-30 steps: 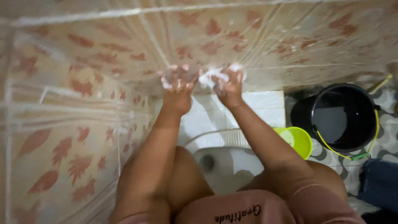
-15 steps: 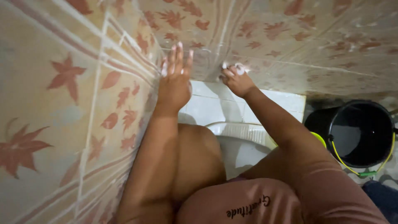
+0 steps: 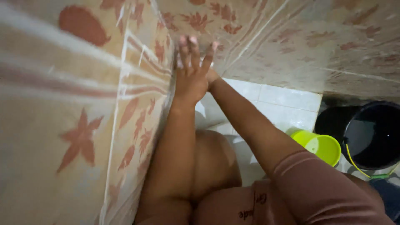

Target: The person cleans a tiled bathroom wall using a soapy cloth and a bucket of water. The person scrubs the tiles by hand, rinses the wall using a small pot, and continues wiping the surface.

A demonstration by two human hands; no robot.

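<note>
Left hand (image 3: pixel 192 75) flat on tiled wall (image 3: pixel 83 125), fingers pointing up.

Beige wall tiles (image 3: pixel 62 125) printed with reddish-brown leaves fill the left side and the top of the frame, their glaze streaked and blurred. White floor tiles (image 3: pixel 287 102) lie in the middle right. At the right edge a black bucket (image 3: pixel 371 135) stands beside a lime-green cup (image 3: pixel 321 146); the light is dim.

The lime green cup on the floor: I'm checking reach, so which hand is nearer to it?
Right, narrowly. The right hand is mostly hidden behind the left hand, on the side toward the lime green cup; both are up at the tiled wall.
</note>
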